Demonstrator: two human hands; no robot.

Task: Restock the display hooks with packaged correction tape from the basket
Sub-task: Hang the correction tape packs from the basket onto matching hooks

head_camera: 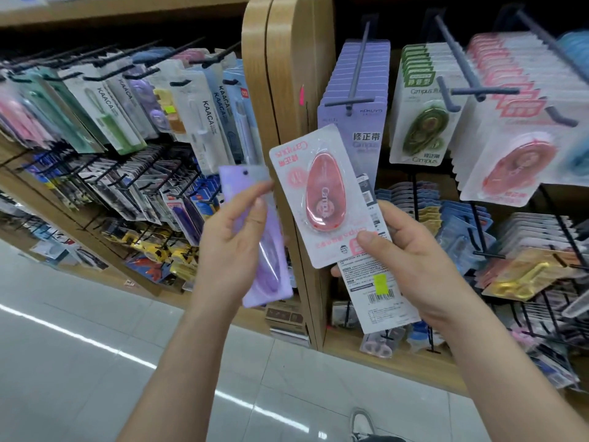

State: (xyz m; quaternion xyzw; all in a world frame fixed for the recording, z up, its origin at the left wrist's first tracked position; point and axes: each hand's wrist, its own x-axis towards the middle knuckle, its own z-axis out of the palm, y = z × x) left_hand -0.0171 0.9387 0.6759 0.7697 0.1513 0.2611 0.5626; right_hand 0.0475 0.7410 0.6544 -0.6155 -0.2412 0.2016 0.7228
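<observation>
— How are the hands set?
— Both are raised before the shelf's wooden upright [287,74]. The left hand [229,247] wraps a purple pack [271,275], thumb across its face and fingers behind.
— And the other?
— The right hand [411,260] pinches a pink pack [322,196] by its lower end, thumb on front. A second pack [379,291] sits behind it, back outward.
— Which way do they point?
— The pink pack stands near upright with its print upside down. The purple pack leans with its hang hole uppermost, and looks too blurred to read.
</observation>
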